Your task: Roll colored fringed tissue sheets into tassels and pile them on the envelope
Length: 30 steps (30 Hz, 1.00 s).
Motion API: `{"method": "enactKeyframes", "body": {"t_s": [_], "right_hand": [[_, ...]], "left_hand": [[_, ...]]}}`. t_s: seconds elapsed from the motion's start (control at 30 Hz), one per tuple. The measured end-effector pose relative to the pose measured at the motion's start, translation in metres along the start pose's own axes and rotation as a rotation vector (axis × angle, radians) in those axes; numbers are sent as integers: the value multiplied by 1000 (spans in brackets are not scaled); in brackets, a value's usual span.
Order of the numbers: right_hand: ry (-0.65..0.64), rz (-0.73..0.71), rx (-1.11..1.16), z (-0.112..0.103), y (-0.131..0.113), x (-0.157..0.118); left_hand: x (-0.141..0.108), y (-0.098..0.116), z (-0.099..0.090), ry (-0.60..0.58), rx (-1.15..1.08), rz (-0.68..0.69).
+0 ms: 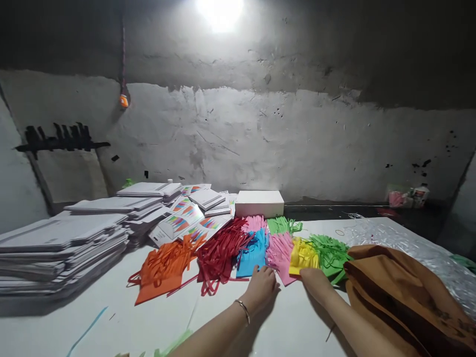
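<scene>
Fringed strips of coloured paper lie in a row on the white table. My left hand (263, 285) is by the lower edges of the blue fringed paper (252, 254) and the pink fringed paper (281, 255), palm down with fingers apart, holding nothing I can see. The fingers of my right hand (314, 281) are closed at the lower right corner of the yellow fringed paper (303, 255); their tips are partly hidden. Green fringed paper (329, 255) is just right of it. Dark red fringed paper (221, 255) and orange fringed paper (163, 267) lie to the left.
Stacks of white folded card (63, 233) stand at the left, with printed cards (186, 218) beside them. A white box (259, 202) sits at the back. Brown cloth-like material (390, 282) and clear plastic film (401, 248) cover the right side. A blue strip (87, 329) lies in front.
</scene>
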State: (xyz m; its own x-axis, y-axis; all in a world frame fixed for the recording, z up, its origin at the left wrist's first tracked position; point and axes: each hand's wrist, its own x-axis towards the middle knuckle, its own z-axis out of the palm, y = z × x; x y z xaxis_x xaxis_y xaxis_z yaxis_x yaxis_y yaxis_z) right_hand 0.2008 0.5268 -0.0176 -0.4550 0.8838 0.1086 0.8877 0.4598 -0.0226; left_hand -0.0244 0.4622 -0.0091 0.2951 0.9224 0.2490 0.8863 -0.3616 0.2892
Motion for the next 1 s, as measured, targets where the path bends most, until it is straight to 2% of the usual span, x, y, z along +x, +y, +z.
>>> {"method": "enactKeyframes", "body": {"t_s": [0.07,0.13,0.23,0.33,0.43,0.53,0.73,0.87,1.0], "right_hand": [[-12,-8,32,0,20,-18],[8,-14,74,-1,35,-36],[63,3,144,-1,43,-55],[105,35,194,-1,41,-62],[98,61,228,-5,33,-60],[81,115,248,-12,21,-51],[63,264,316,-7,-2,-28],[69,316,451,9,2,-25],[134,342,574,19,8,-27]], "left_hand": [[-4,-10,-5,16,-67,-39],[-4,-9,-6,17,-168,-63],[5,13,8,-33,-375,-112],[24,44,35,-113,-627,-244],[43,63,60,-181,-869,-405],[51,63,72,-213,-1068,-501],[46,56,74,-193,-1306,-568],[43,58,73,-193,-1378,-595],[42,59,73,-181,-1412,-602]]}}
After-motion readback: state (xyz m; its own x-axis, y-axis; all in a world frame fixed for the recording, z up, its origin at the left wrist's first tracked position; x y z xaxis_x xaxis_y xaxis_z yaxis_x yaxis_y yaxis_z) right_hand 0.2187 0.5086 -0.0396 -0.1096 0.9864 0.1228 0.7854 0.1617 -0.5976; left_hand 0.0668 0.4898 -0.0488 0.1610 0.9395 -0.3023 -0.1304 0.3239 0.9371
